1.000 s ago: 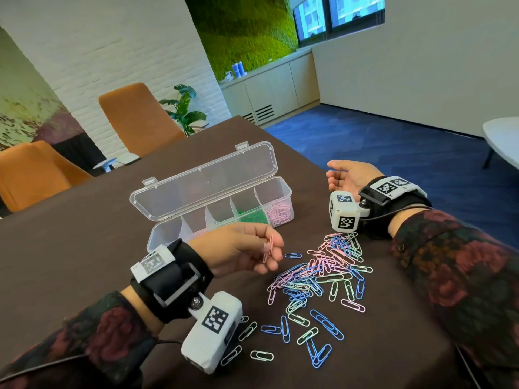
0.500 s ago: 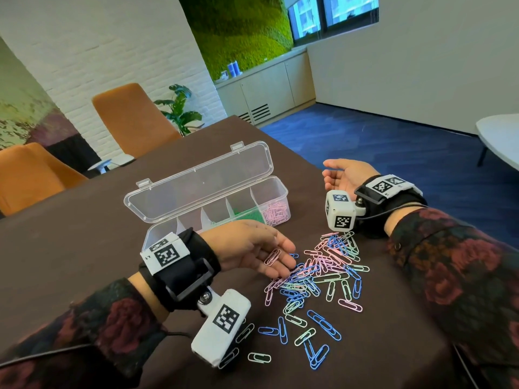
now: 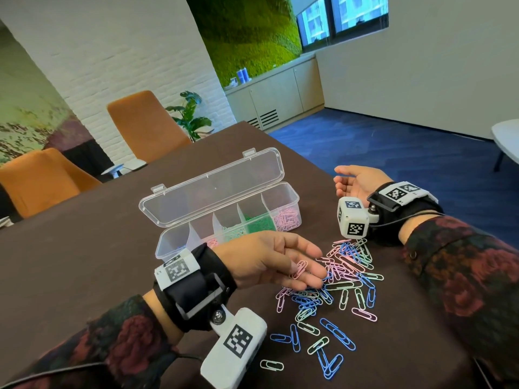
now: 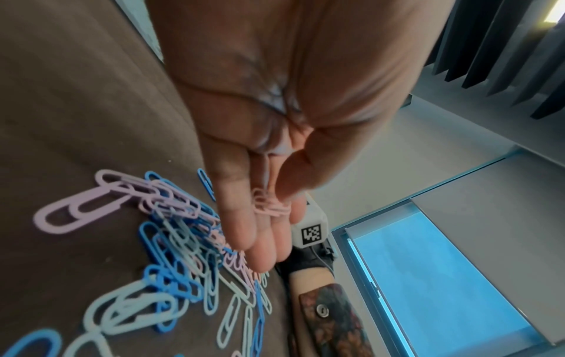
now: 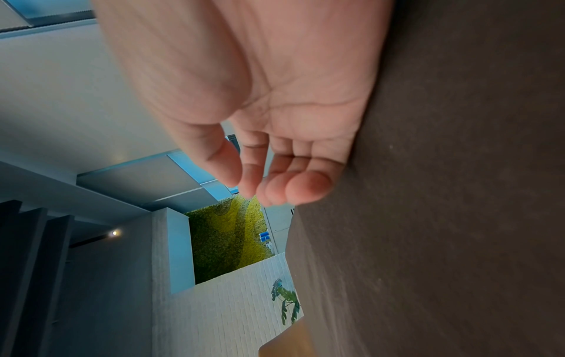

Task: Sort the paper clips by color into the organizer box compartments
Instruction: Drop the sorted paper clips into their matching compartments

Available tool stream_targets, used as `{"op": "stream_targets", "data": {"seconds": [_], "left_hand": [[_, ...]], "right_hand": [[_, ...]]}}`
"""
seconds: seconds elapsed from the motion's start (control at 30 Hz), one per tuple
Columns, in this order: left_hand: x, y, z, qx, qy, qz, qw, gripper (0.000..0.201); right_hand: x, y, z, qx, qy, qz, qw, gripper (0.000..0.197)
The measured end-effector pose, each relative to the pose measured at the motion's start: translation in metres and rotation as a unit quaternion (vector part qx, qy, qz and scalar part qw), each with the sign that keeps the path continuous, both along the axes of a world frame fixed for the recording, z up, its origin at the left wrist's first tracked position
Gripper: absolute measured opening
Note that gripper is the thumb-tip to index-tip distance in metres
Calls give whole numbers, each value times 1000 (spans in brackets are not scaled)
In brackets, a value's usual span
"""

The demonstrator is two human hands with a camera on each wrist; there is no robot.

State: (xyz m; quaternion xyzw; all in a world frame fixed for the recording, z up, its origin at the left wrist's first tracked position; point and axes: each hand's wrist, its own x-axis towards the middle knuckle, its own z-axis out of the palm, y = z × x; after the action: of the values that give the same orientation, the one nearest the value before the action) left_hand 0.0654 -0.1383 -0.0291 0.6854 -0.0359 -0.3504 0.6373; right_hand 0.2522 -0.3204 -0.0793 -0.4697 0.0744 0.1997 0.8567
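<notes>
On the left hand [image 3: 269,262], fingers [image 4: 260,241] lie straight and together, a couple of pink clips [image 3: 299,269] resting across them under the thumb, just above the pile [image 3: 337,279]. To gather more pinks cleanly I'd keep the palm level and pinch singles from the pile's near edge, not rake tangled blues. The right hand [image 3: 352,182] rests far right on the table [image 3: 84,248], palm up, fingers loosely curled, holding nothing. The box [image 3: 224,217] sits open beyond, pinks in its right compartment.
</notes>
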Motion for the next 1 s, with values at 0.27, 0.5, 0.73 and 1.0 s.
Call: {"op": "stream_targets", "data": {"seconds": [0.27, 0.5, 0.73, 1.0], "left_hand": [[10, 6, 3, 166, -108, 73, 977, 29], [23, -3, 6, 447, -282, -146, 836, 7], [25, -18, -5, 539, -295, -204, 762, 10], [23, -8, -2, 560, -256, -208, 760, 19]], "right_hand": [[3, -1, -2, -5, -5, 3, 1000, 11], [4, 0, -3, -5, -3, 2, 1000, 11], [4, -1, -3, -4, 0, 6, 1000, 13], [3, -1, -2, -8, 4, 3, 1000, 12]]}}
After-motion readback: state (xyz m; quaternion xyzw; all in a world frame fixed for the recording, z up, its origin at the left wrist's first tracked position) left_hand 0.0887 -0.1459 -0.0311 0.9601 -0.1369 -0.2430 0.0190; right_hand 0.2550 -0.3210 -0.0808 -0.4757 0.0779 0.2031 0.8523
